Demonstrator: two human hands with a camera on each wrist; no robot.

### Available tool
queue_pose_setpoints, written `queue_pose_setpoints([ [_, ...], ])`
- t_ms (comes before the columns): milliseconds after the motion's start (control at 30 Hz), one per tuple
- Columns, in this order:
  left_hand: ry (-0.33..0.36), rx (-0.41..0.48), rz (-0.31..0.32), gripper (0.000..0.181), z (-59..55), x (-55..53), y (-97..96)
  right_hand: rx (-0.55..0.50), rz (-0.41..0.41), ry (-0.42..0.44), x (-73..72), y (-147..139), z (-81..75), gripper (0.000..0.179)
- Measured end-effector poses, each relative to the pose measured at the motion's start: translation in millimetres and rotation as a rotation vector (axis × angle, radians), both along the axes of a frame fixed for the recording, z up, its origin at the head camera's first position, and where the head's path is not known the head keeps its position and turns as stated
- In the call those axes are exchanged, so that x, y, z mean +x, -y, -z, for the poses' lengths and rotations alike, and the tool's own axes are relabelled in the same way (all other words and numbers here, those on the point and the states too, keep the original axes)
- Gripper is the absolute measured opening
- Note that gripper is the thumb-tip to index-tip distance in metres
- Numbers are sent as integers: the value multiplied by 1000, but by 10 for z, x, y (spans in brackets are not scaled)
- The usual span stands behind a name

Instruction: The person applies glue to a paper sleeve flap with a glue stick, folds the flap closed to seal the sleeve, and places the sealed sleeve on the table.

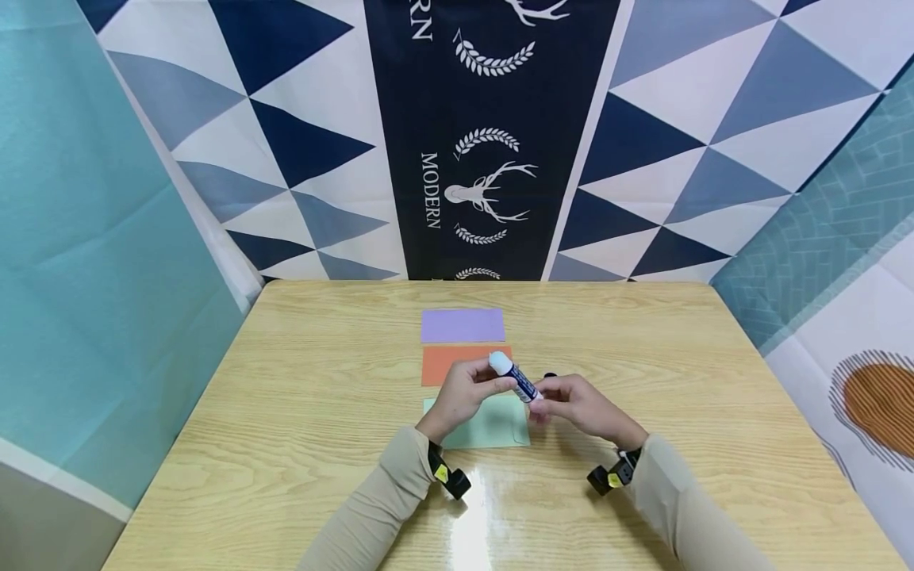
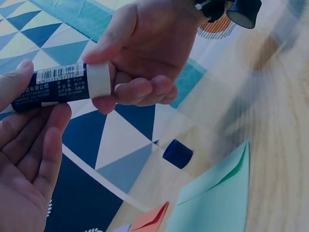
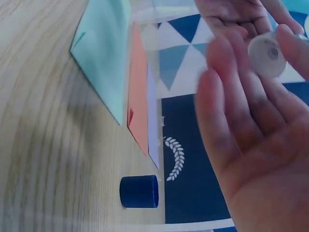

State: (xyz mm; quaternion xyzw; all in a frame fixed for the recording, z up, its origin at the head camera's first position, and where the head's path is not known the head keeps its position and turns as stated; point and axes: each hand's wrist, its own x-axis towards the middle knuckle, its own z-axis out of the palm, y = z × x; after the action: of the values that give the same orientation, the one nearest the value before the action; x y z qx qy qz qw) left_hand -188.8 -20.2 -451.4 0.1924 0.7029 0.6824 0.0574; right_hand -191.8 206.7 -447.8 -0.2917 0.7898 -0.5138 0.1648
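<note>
Above a light green envelope (image 1: 485,432), my left hand (image 1: 462,396) grips a glue stick (image 1: 521,384) by its dark blue labelled barrel. The white glue end tilts up and to the left. My right hand (image 1: 581,408) pinches the white base at the other end between thumb and fingers. That round base (image 3: 267,55) faces the right wrist camera. A dark blue cap (image 2: 177,153) lies on its side on the table, partly hidden behind the right hand in the head view.
Beyond the green envelope lie an orange envelope (image 1: 437,366) and a purple envelope (image 1: 462,325) in a column on the wooden table (image 1: 300,412). A patterned cloth (image 1: 500,103) hangs behind the table's far edge, with more cloths at both sides.
</note>
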Motion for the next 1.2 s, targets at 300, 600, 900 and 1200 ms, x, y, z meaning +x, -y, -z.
queue_pose_setpoints([
  [300,-23,-54,-133,22,86,50,-107,116,299,-205,86,196,85,30],
  [600,2,34,2,26,-4,16,33,-47,-156,82,-26,14,14,34],
  [900,-15,48,-35,24,5,15,23,-20,114,-61,42,97,-8,18],
  [1200,-24,3,-82,22,56,44,-31,108,228,-155,107,204,22,30],
])
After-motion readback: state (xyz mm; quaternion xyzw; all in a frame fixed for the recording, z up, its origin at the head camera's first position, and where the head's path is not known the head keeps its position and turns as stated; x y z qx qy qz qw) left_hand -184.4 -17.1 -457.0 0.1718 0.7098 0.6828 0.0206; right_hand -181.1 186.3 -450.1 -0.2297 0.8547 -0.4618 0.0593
